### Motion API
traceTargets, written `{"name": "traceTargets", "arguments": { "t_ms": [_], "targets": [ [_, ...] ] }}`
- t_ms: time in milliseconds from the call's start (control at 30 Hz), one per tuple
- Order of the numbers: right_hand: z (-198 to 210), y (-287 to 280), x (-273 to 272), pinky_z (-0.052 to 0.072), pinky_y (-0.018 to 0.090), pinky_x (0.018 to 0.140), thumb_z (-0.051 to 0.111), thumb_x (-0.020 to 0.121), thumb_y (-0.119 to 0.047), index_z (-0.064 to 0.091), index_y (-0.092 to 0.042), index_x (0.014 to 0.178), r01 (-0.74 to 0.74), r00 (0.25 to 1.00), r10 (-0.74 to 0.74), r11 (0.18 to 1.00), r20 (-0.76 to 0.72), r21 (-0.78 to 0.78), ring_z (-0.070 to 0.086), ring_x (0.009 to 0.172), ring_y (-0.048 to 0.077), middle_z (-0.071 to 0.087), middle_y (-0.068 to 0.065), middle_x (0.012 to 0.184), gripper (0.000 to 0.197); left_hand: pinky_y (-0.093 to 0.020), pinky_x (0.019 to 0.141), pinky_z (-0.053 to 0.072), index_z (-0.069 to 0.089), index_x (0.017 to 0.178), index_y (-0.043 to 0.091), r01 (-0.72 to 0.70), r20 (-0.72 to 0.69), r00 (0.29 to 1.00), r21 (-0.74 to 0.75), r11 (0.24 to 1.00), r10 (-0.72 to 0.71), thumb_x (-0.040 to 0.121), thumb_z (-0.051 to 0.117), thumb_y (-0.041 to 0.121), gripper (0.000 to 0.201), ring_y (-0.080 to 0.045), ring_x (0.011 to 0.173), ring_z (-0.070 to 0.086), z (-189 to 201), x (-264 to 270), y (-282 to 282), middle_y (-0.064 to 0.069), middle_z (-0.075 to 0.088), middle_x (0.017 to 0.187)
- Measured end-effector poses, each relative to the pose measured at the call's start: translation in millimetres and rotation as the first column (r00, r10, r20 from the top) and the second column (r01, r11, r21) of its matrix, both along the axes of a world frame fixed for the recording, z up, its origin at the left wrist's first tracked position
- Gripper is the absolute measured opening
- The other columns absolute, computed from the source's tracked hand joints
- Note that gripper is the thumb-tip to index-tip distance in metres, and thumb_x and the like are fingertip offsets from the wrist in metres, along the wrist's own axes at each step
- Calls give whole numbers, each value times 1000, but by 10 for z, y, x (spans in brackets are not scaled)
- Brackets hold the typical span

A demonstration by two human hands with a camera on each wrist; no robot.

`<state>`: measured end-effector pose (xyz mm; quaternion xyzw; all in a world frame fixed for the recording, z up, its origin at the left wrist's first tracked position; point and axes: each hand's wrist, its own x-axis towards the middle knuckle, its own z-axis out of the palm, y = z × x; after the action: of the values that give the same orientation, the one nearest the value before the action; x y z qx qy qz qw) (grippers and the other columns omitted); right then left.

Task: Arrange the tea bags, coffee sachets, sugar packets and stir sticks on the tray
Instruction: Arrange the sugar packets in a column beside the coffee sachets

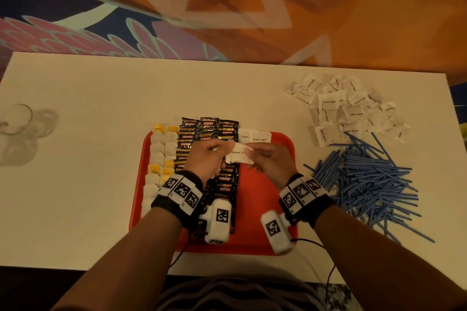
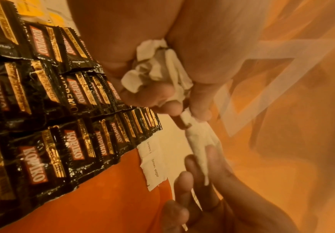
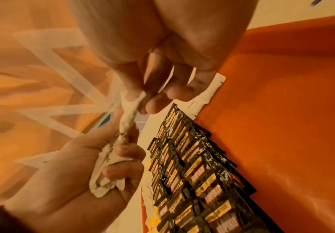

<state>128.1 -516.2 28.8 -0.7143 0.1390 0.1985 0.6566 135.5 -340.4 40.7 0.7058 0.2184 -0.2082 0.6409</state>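
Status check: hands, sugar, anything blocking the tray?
Both hands, left and right, pinch one sugar packet above the tray. Left also clutches spares. Two packets placed. Nothing blocking.

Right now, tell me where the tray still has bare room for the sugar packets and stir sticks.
The red tray is bare right of the coffee sachets, below the two laid sugar packets. Its left side is crowded by tea bags and sachets. The left hand and right hand hold packets over it.

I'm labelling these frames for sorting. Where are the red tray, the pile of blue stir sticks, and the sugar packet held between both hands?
red tray [image 1: 265, 209], head view, bare floor of the tray.
blue stir sticks [image 1: 366, 179], head view, middle of the pile.
sugar packet [image 1: 237, 155], head view, its face between the hands.
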Motion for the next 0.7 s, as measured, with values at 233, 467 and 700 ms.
{"name": "traceTargets", "arguments": {
  "t_ms": [233, 467, 700],
  "targets": [
    [-1, 10, 28, 49, 27, 56, 59, 95, -28, 71, -15, 96, 98, 975, -67, 985, -210, 139, 68, 77, 16, 74, 8, 93, 17, -20, 38, 34, 74, 88, 10, 32, 32, 999, 32, 999, -33, 91, 71, 29, 19, -8, 35, 43, -19, 26, -54, -5, 55, 53],
    [-187, -183, 48, 54, 22, 62, 73, 85, -23, 73, -20, 91, -43, 993, 23, 984, -116, -170, 68, 71, 10, 74, 0, 79, 7, -22, 39, 37, 74, 90, 10, -17, -35, 999, 46, 999, 19, 95, 64, 33, 26, -10, 47, 49, -50, 62, -37, -3, 69, 72],
    [-529, -242, 377, 56, 35, 79, 70, 87, -32, 71, -16, 84, -142, 976, 43, 869, -212, -474, 69, 80, 22, 73, 2, 81, 16, -28, 51, 38, 74, 93, 13, -110, -107, 987, 61, 992, 116, 96, 64, 30, 20, -16, 56, 52, -67, -13, 189, -1, 71, 78]
  ]
}}
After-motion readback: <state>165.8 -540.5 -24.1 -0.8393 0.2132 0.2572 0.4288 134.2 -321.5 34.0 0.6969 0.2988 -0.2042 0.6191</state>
